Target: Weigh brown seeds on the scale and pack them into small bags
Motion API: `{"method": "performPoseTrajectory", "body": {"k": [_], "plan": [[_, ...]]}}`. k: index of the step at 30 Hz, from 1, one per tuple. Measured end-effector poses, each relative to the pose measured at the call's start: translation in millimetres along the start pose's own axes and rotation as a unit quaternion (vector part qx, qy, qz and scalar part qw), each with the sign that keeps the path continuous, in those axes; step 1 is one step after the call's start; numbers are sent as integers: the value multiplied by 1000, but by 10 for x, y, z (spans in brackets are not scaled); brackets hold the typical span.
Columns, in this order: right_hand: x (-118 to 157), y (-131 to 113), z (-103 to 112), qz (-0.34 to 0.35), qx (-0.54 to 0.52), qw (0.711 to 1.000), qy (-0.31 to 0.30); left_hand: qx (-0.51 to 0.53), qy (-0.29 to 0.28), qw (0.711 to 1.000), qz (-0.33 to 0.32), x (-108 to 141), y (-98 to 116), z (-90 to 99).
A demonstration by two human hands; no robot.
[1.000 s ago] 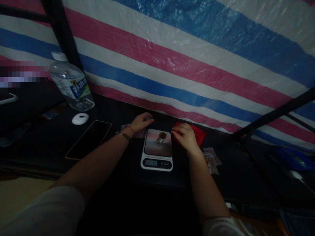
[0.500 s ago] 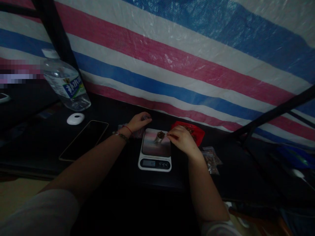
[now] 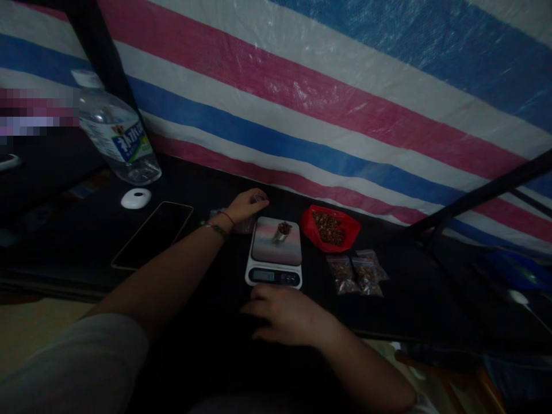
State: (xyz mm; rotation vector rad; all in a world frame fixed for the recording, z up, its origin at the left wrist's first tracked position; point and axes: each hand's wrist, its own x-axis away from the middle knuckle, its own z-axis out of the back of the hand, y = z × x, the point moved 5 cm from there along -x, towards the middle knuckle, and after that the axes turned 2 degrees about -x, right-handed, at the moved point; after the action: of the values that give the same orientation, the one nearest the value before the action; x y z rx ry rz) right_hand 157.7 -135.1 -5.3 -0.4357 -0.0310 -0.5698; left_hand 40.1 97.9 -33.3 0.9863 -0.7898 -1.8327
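Red bag [image 3: 352,230] holds brown bits [image 3: 328,226]; left hand [image 3: 245,205] grips something clear [image 3: 259,197], right hand [image 3: 287,315] open.

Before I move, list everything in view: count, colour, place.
scale: one, white, centre
cup: one, silvery, on scale
red bag: one, right of scale
small bags: three, clear, right
clear plastic: count unclear, by wrist
phone: one, black, left
rounded object: one, white, behind phone
bottle: one, clear, left
table: one, black, beneath
sheet: one, red-white-blue, behind
blue item: one, far right
cabled thing: one, white, far right
bars: several, black, both sides
left hand: one, behind scale
right hand: one, before scale
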Motion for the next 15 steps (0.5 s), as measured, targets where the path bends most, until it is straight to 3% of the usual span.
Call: {"method": "performPoseTrajectory", "body": {"k": [3,6,9,12,13,15], "plan": [[-25,-103,-253,-21,80,996,-18,0,1,1000,4,7,-4,-1],[28,-83,-250,-16,70,997,23,-3,1,1000,1,12,-5,-2],[225,165,105,-34,8,987,154,-15,2,1000,-4,14,2,-1],[548,718,655,-155,39,929,334,-17,2,1000,-10,13,15,-5],[640,942,808,-211,65,906,361,-16,1,1000,-12,12,17,-8],[742,1394,1017,-321,113,871,355,-14,-2,1000,-12,8,11,-15]]}}
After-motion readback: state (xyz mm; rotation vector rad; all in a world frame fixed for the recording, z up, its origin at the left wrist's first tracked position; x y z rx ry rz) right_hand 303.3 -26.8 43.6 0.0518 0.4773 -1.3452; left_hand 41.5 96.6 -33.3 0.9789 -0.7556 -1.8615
